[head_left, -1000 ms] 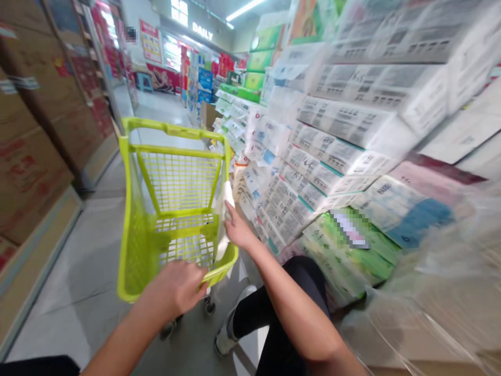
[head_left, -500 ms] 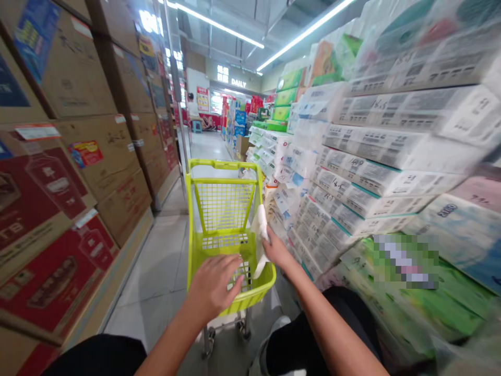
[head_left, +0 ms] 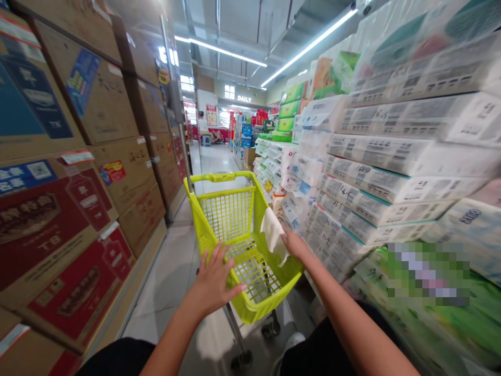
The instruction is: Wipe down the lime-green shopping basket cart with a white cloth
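Observation:
A lime-green shopping cart (head_left: 250,313) with a grid-patterned basket stands in front of me, turned at an angle. My left hand (head_left: 213,282) lies at the basket's near left rim, fingers spread and holding nothing. At the right rim, my right hand (head_left: 294,243) is closed on a white cloth (head_left: 273,234). The cloth drapes over that rim and hangs down the inner wall. My right fingertips are partly hidden behind the cloth and the rim.
Stacked cardboard cartons (head_left: 74,209) line the left side on a low platform. A tall pile of wrapped tissue packs (head_left: 371,151) rises close on the right, with green packs (head_left: 422,313) lower down. Tiled floor (head_left: 156,297) runs along the aisle. My knees flank the cart.
The cart has rotated relative to me, its near end swinging right. My left hand has moved from over the basket to its left rim. The cloth, still in my right hand, now lies spread against the side.

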Available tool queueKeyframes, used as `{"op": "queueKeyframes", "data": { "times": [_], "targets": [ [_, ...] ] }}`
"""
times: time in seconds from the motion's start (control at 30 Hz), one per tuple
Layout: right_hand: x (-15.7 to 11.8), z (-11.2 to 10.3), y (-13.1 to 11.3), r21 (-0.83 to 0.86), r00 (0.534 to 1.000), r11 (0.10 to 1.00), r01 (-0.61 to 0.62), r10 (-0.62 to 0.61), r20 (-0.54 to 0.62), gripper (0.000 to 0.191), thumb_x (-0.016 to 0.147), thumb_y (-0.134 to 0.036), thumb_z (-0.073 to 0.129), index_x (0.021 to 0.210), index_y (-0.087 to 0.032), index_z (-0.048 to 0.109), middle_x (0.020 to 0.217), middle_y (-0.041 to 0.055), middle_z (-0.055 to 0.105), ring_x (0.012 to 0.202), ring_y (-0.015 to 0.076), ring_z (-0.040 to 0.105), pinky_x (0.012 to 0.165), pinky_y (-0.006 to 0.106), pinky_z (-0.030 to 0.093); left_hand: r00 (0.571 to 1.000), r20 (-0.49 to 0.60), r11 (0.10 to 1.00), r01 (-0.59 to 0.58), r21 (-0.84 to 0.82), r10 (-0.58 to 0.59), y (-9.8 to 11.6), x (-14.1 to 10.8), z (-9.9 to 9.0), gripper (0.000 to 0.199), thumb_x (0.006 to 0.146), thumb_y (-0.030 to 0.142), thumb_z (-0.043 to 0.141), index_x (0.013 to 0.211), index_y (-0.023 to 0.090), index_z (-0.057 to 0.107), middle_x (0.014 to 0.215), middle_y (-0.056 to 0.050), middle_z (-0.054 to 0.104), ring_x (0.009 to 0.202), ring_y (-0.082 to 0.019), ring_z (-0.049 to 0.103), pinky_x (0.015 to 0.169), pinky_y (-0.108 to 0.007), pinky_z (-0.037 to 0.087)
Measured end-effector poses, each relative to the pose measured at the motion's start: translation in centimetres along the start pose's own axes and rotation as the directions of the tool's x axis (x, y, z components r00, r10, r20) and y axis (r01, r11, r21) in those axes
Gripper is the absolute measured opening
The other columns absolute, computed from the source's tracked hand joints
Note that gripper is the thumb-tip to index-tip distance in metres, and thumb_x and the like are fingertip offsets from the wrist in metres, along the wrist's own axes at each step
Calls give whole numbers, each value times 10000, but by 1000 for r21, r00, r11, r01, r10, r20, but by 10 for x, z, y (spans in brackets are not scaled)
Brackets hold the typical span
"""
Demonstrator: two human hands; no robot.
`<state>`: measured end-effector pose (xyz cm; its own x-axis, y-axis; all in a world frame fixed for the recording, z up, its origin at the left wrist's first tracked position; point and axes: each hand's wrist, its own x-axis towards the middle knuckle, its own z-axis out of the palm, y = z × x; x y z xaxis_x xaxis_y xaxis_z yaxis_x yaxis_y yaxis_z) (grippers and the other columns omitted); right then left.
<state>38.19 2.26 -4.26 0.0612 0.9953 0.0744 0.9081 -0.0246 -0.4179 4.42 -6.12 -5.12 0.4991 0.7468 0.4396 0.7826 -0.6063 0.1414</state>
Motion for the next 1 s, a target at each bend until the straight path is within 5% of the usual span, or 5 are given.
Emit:
{"op": "queueKeyframes", "data": {
  "times": [0.13,0.3,0.43,0.73,1.0],
  "targets": [
    [6,-9,4,-143,992,982,-122,125,17,519,1059,-430,372,1530,-230,456,1260,192,705,1155,334,689,1002,470,491,990,61,990,-122,-73,126,14,12,-8,711,730,713,734,1213,198,652,1302,-167,605,1338,-376,483,1197,-593,286],
    [6,-18,2,-253,984,952,-172,177,-1,483,1070,-465,323,1458,-242,503,1179,179,729,1082,330,707,922,455,510,982,28,975,-180,-133,185,33,23,-7,444,844,552,699,1147,228,681,1113,-117,649,1094,-307,578,1021,-506,431],
    [-4,-21,3,-277,991,952,-129,130,-14,478,1076,-478,287,1447,-266,502,1220,162,722,1094,333,706,913,437,506,976,-1,962,-214,-168,217,38,23,0,363,888,570,647,1037,241,686,1038,-86,656,1045,-283,576,1070,-509,383],
    [-3,-15,4,-242,996,967,-77,86,29,500,1074,-491,263,1394,-220,536,1196,186,722,1114,357,697,913,446,500,987,27,947,-147,-287,161,30,23,1,569,716,736,742,897,203,657,923,-41,638,965,-245,543,1035,-465,382],
    [-12,-11,3,-175,988,984,16,12,157,457,1065,-340,367,1462,-125,432,1268,189,697,1175,280,674,971,346,478,998,-57,984,-6,-176,-5,16,18,-5,220,828,423,703,862,217,633,1139,-71,672,1175,-282,560,1198,-556,227]
  ]
}}
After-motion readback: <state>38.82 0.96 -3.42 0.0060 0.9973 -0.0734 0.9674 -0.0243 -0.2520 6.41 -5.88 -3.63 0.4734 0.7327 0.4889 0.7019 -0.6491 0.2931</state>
